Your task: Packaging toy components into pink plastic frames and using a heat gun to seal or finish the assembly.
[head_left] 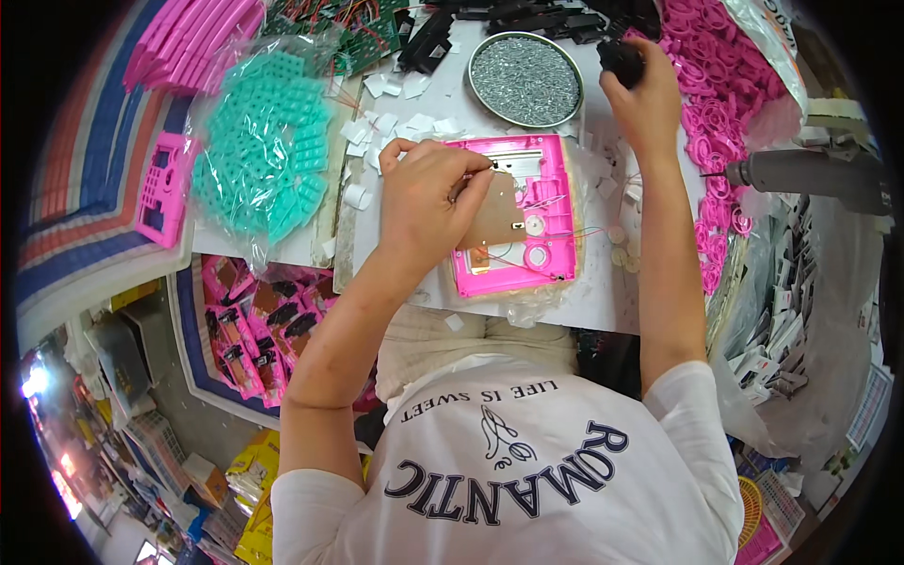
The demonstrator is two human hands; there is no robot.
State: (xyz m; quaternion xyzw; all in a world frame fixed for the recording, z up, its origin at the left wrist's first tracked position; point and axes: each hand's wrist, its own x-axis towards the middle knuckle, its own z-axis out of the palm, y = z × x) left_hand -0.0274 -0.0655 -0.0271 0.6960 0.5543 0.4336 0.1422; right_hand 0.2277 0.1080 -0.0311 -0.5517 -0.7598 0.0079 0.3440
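Note:
In front of me lies a pink plastic housing with a brown circuit board, white round parts and thin wires inside it. Over the board's upper left edge rests my left hand, thumb and index finger pinched together. A small dark spot shows at those fingertips; what they hold is hidden. My right hand is raised at the far right, its fingers closed round a dark black part whose kind I cannot make out. Left of that hand stands a round metal tin of small silver screws.
A bag of teal keypads and stacked pink shells lie left. Pink rings heap at right, beside a grey electric screwdriver. Black parts and green circuit boards lie at the back. White paper bits are scattered about.

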